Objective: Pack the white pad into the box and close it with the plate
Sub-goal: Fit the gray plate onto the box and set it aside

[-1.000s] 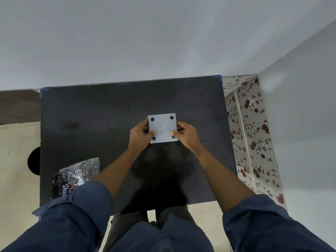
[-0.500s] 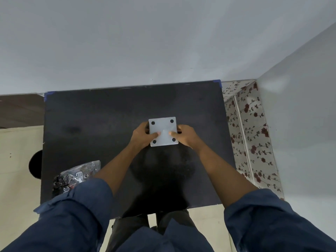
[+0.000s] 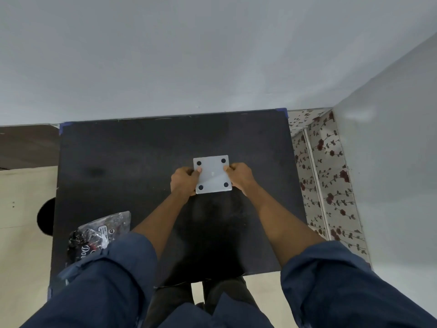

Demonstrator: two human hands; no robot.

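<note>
A square, translucent white plastic plate [image 3: 212, 174] with 4 dark round spots near its corners is held flat over the middle of a black rectangular desk [image 3: 123, 162]. The left hand [image 3: 184, 182] is closed on the plate's left edge, with the thumb laid on top; the right hand [image 3: 240, 176] is closed on the right edge in the same way. The fingers [image 3: 227, 168] of both hands are curled narrowly around the plate's sides. Whatever lies beneath the plate is hidden, so the box and the white pad cannot be made out. Both forearms are bare, with dark blue sleeves [image 3: 331, 280] rolled up near the elbows. A crumpled clear plastic bag with dark contents and a white label [image 3: 100, 232] is seen near the desk's front left corner, well apart from the plate. A rose-patterned fabric [image 3: 328, 176] is seen beside the desk's right edge.
</note>
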